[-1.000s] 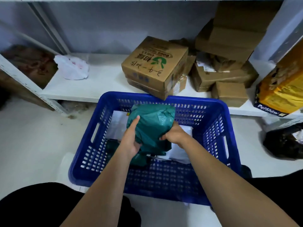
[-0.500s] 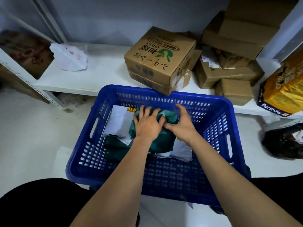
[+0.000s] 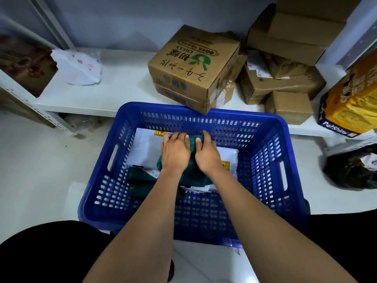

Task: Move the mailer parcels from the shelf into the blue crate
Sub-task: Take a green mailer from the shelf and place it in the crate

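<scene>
2 hands, left and right, fingers flat, pressing green mailer down among white parcels inside blue crate

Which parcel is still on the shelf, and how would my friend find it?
Look along the white shelf behind the blue crate. At its left end, far from the brown cardboard boxes, lies a crumpled white mailer parcel. It alone is soft, white and marked with faint pink.
</scene>
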